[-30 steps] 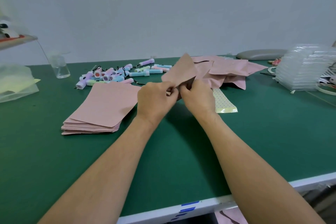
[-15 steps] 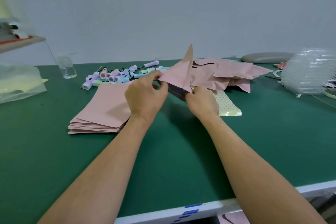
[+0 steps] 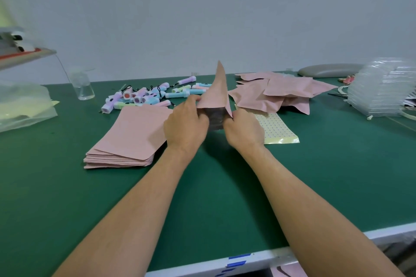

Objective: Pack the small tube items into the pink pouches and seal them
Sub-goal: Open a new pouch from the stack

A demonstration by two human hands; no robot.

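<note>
Above the middle of the green table (image 3: pixel 225 186) I hold a pink pouch (image 3: pixel 217 94) nearly on end, one corner pointing up. My left hand (image 3: pixel 185 125) grips its left edge and my right hand (image 3: pixel 244 129) grips its right edge; the mouth faces me, pulled apart, dark inside. A flat stack of pink pouches (image 3: pixel 132 137) lies left of my hands. Behind it sits a pile of small pastel tubes (image 3: pixel 148 96) with black cords. A loose heap of pink pouches (image 3: pixel 276 94) lies at the back right.
A yellow sticker sheet (image 3: pixel 276 129) lies just right of my right hand. A clear cup (image 3: pixel 82 86) and a plastic bag (image 3: pixel 22 108) sit at the far left. Stacked clear plastic trays (image 3: pixel 382 90) stand at the right edge, a grey pad (image 3: pixel 328 70) behind them.
The pouch has been tipped up from a slanted lie to nearly on end, and its mouth has been pulled wider between my two hands, which moved slightly apart.
</note>
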